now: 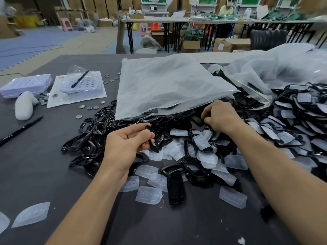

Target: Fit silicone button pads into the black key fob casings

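Note:
My left hand [126, 142] holds a black key fob casing [152, 138] edge-on between thumb and curled fingers, above the pile. My right hand [218, 115] reaches into the heap of black casings [99, 131] near the plastic bag's mouth, fingers curled down; whether it holds anything is hidden. Translucent silicone button pads [148, 195] lie scattered on the dark table in front of me. A stack of casings with pads fitted in them [300, 121] lies at the right.
A large clear plastic bag [168, 85] covers part of the pile. Coin cell batteries [89, 107], blister trays [26, 84], two black pens [19, 130] and a white cloth lump [23, 107] lie at the left. More bags lie at the far right.

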A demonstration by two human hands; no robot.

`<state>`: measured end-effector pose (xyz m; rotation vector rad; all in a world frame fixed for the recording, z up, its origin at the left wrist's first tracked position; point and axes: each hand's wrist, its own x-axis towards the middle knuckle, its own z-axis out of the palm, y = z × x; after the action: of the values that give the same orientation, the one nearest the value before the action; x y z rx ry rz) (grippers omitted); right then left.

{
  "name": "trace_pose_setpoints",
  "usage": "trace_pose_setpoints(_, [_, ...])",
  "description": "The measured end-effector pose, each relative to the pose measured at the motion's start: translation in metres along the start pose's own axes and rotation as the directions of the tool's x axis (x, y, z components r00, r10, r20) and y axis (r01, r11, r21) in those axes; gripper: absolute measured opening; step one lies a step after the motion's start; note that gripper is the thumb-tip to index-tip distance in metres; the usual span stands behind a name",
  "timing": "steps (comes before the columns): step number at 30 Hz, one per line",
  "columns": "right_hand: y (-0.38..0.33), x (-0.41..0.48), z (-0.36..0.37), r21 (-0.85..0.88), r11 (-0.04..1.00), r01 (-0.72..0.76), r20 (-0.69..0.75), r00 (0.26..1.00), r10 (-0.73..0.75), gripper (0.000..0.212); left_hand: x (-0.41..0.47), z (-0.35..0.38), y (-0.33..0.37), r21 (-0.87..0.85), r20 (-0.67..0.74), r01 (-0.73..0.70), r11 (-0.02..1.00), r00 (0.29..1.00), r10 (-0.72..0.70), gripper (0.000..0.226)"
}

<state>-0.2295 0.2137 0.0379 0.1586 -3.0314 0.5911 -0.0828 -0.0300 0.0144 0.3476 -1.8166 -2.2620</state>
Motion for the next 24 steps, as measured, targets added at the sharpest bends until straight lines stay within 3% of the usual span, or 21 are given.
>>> trace_pose_setpoints(3, [-0.003, -0.009, 0.000, 0.126, 0.992, -0.011, -0.092, 0.995, 0.022, 0.021, -0.002, 0.001, 0.000, 0.018, -0.007, 0.008, 1.000, 1.000, -0.008, 0.016])
trace_pose_setpoints(5, [-0.009, -0.023, 0.000, 0.384, 0.923, -0.020, -0.153, 0.985, 0.085, 0.020, -0.002, 0.002, 0.000, 0.003, -0.004, 0.001, 1.000, 1.000, -0.001, 0.015])
trace_pose_setpoints(6, [-0.016, -0.034, 0.001, 0.564, 0.826, -0.017, -0.154, 0.980, 0.125, 0.021, -0.003, 0.004, 0.000, -0.006, 0.004, -0.005, 1.000, 1.000, 0.005, 0.015])
trace_pose_setpoints(8, [-0.033, -0.058, 0.005, 0.846, 0.531, -0.033, -0.048, 0.989, 0.138, 0.025, -0.005, 0.008, -0.001, -0.001, 0.028, -0.021, 1.000, 0.999, 0.021, 0.016])
trace_pose_setpoints(9, [-0.043, -0.070, 0.009, 0.913, 0.403, -0.070, 0.028, 0.994, 0.108, 0.025, -0.007, 0.011, -0.002, 0.012, 0.039, -0.028, 1.000, 0.999, 0.027, 0.018])
trace_pose_setpoints(11, [-0.062, -0.090, 0.019, 0.958, 0.265, -0.114, 0.106, 0.993, 0.045, 0.022, -0.010, 0.016, -0.004, 0.040, 0.057, -0.033, 0.999, 0.998, 0.031, 0.021])
trace_pose_setpoints(13, [-0.072, -0.102, 0.027, 0.966, 0.239, -0.094, 0.094, 0.996, 0.011, 0.019, -0.014, 0.018, -0.005, 0.039, 0.070, -0.025, 0.999, 0.997, 0.022, 0.023])
trace_pose_setpoints(24, [-0.071, -0.116, 0.029, 0.946, 0.324, 0.003, 0.007, 1.000, -0.029, 0.019, -0.017, 0.018, -0.002, -0.078, 0.097, 0.029, 0.997, 0.995, -0.022, 0.021])
